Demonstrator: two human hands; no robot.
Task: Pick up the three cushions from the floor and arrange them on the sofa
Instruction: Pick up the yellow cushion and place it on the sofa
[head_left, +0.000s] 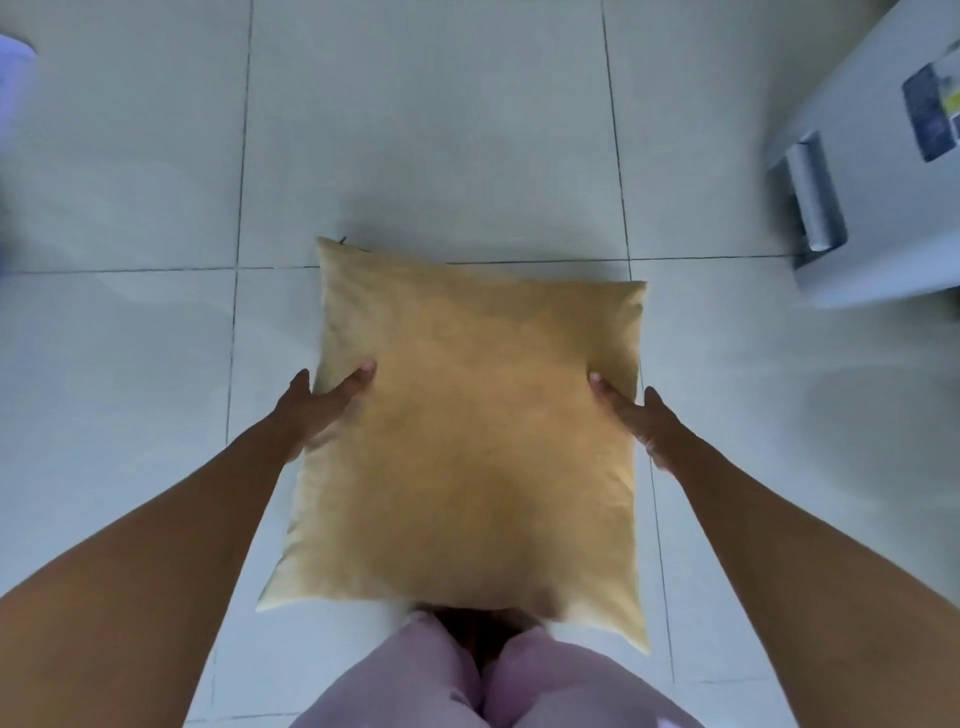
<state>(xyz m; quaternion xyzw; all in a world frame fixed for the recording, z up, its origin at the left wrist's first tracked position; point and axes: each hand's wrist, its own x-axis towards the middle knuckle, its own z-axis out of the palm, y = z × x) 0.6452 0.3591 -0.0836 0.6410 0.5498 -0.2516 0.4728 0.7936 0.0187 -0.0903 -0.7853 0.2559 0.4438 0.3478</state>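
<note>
a square mustard-yellow cushion (467, 431), plump and lightly creased, sits face-up over the pale tiled floor (156, 182).

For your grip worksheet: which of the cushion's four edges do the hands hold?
The left hand and right hand clasp the cushion's two side edges; its near and far edges are untouched.

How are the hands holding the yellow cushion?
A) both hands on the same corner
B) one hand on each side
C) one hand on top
B: the left hand grips the yellow cushion at its left edge and the right hand at its right edge.
</note>
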